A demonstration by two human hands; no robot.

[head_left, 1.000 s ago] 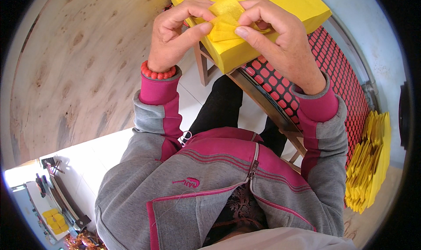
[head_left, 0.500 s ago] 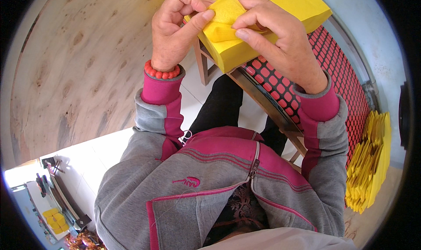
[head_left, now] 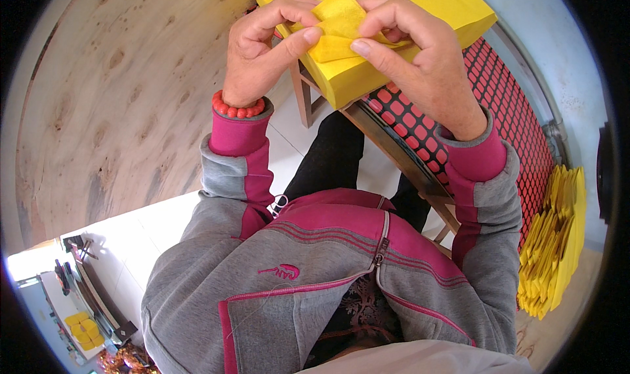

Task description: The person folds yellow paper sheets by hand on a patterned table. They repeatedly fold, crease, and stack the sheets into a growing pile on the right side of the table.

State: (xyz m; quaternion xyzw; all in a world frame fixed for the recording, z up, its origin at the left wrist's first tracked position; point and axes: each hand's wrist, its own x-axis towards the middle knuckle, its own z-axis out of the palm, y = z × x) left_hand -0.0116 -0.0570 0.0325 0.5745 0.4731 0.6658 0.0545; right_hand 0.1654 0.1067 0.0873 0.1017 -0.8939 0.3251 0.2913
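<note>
A small folded sheet of yellow paper [head_left: 339, 22] is held up between my two hands, above the near corner of a thick yellow stack [head_left: 453, 6]. My left hand [head_left: 266, 52] pinches its left side between thumb and fingers. On the other side, my right hand [head_left: 420, 55] is closed on it, with the thumb along the lower fold. The fingertips behind the paper are partly hidden. Both the folded sheet and the stack are the same bright yellow, so the edges between them are hard to make out.
A large wooden board [head_left: 118, 111] fills the left side. Under the stack is a red and black patterned surface [head_left: 485, 105] on a wooden frame [head_left: 394, 157]. Many folded yellow papers [head_left: 552, 242] are piled at the right by the pale wall [head_left: 564, 65].
My left hand has shifted slightly left and down, its upper fingers lower over the paper. My right thumb and forefinger have moved a little along the fold, which looks flatter.
</note>
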